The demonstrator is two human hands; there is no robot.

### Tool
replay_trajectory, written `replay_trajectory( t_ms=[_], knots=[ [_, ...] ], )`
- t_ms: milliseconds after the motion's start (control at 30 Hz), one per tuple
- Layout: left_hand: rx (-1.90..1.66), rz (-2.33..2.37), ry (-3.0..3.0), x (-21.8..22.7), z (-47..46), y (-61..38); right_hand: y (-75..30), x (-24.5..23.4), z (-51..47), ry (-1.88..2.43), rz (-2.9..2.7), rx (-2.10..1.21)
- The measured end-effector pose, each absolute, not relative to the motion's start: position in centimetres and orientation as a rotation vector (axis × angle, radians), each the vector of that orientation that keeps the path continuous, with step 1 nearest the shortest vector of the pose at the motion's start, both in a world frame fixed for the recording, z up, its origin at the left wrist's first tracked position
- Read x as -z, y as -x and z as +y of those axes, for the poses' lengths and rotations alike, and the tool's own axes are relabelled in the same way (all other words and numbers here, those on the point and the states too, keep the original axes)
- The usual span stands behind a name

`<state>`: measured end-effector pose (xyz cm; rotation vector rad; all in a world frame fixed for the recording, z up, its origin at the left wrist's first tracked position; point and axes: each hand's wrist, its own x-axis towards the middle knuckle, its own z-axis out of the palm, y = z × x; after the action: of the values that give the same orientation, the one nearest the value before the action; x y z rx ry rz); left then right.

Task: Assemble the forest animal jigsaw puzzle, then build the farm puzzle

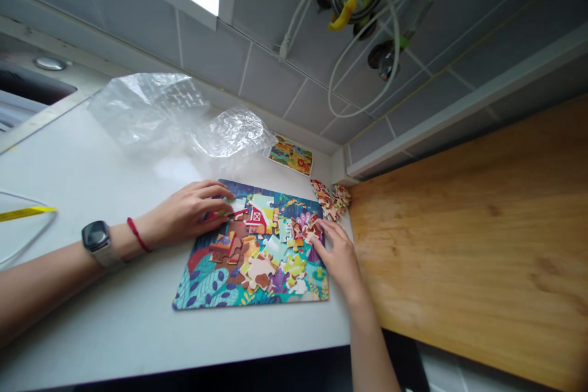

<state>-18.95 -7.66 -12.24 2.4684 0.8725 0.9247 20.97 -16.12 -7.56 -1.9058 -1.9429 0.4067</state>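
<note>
A colourful jigsaw board (209,285) lies flat on the white counter (92,171), with loose puzzle pieces (264,257) scattered over its middle. My left hand (186,211), with a watch and a red string at the wrist, rests on the board's upper left edge, fingers stretched flat over a white piece (237,205). My right hand (337,251) lies at the board's right edge, its fingertips spread and touching a piece (307,229) near the top right. A small heap of spare pieces (331,199) sits just beyond the board's far right corner.
Crumpled clear plastic bags (184,119) lie behind the board. A small picture card (290,154) leans by the tiled wall. A wooden worktop (482,239) adjoins the counter on the right. Hoses and cables (362,18) hang on the wall. A sink (27,89) is far left; a yellow tape (25,213) lies left.
</note>
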Motion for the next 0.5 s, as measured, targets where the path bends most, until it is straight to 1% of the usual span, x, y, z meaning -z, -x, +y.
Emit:
replay_trajectory(
  t_ms=[133,300,500],
  knots=[
    [-0.913,0.849,-2.487,12.3,-7.6,18.9,-21.4,8.2,-16.2,1.881,-1.886,-0.414],
    [-0.935,0.828,-2.490,12.4,-7.5,18.8,-22.0,8.5,-16.3,1.822,-1.853,-0.339],
    [-0.945,0.818,-2.496,12.3,-7.4,18.7,-20.8,6.7,-17.0,1.757,-1.897,-0.236]
  ],
)
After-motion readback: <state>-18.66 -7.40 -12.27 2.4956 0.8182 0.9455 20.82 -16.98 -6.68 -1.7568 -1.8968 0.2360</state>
